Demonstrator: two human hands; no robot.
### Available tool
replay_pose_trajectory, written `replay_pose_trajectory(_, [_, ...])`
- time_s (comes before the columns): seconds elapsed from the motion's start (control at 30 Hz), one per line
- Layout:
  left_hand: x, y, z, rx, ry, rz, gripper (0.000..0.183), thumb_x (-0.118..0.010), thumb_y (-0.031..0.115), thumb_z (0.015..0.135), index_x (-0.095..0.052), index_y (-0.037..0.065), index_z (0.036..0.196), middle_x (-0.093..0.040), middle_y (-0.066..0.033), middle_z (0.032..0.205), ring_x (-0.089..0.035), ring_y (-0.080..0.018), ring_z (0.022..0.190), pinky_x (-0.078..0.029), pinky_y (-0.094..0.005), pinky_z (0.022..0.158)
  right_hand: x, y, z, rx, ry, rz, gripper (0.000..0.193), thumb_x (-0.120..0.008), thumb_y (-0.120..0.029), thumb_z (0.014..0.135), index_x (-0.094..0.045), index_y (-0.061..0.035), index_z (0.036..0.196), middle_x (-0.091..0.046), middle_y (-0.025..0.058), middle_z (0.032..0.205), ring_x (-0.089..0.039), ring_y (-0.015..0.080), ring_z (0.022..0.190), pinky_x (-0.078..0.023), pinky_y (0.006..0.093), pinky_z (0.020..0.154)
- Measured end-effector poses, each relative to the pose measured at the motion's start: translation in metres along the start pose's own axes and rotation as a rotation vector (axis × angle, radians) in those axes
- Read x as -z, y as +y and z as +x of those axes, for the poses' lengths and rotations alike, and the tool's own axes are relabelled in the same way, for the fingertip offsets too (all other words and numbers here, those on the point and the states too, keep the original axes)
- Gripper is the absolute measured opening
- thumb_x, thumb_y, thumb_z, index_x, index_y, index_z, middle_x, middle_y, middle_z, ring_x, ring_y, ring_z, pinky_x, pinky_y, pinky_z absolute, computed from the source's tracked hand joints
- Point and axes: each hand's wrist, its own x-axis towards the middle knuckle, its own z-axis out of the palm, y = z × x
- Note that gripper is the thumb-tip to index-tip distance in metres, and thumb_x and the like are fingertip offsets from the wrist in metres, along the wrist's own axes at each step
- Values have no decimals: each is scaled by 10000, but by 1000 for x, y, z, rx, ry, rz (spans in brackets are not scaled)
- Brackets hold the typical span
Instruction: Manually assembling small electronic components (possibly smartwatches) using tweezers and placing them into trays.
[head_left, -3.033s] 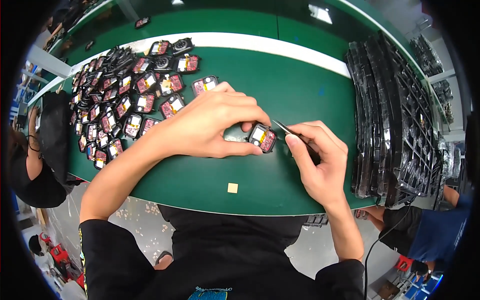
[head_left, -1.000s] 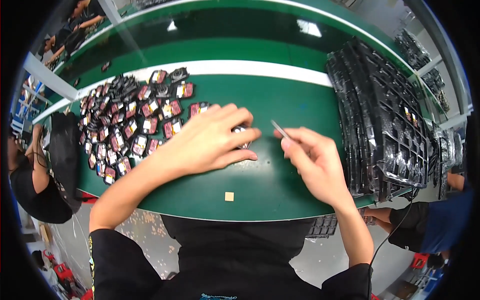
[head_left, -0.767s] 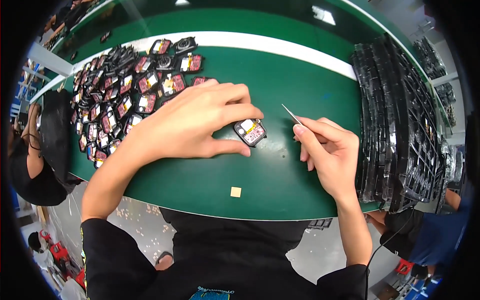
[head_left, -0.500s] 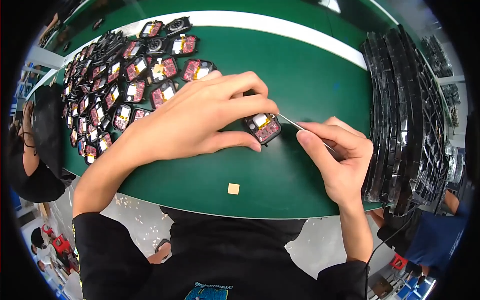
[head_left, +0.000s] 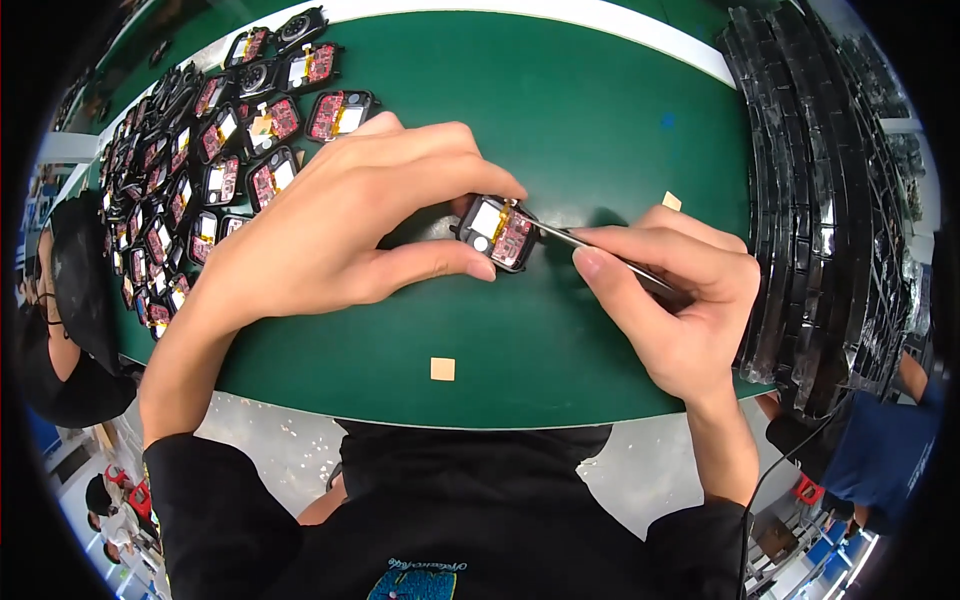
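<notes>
Between the thumb and fingers of my left hand (head_left: 320,220) is an open smartwatch case (head_left: 513,240) on the table. It shows a red circuit board, a white battery block and yellow tape. My right hand (head_left: 690,310) pinches slim metal tweezers (head_left: 640,272), whose tip meets the case's right edge; whether they grip any part is too small to tell. A small tan square (head_left: 442,369) lies on the green table in front of the case. Another tan piece (head_left: 672,201) shows just beyond my right hand.
Many similar open watch cases (head_left: 222,180) crowd the left of the green table (head_left: 560,100). Tall stacks of black plastic trays (head_left: 800,220) line the right side. A person's arm (head_left: 62,350) is at far left, and a person in blue (head_left: 880,460) at far right.
The watch case has turned between my left fingers, and the tweezer tip has come down to its right edge. The tan piece beyond my right hand has come into sight.
</notes>
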Motion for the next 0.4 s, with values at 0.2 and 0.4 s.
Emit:
replay_pose_trajectory(0.2, [-3, -6, 2, -43, 24, -23, 571, -939, 289, 805, -798, 45, 1302, -715, -61, 990, -618, -230, 880, -377, -368, 827, -6, -1, 3, 23, -6, -118, 109, -828, 88, 862, -841, 46, 962, -625, 20, 652, -487, 43, 501, -326, 251, 472])
replay_pose_trajectory(0.4, [-1, -4, 2, 12, -4, -51, 577, -937, 282, 812, -800, 41, 1318, -715, -87, 982, -635, -257, 894, -425, -399, 898, -7, 0, 6, 63, -17, -186, 96, -825, 64, 878, -846, 31, 965, -631, 21, 648, -492, 65, 489, -345, 265, 466])
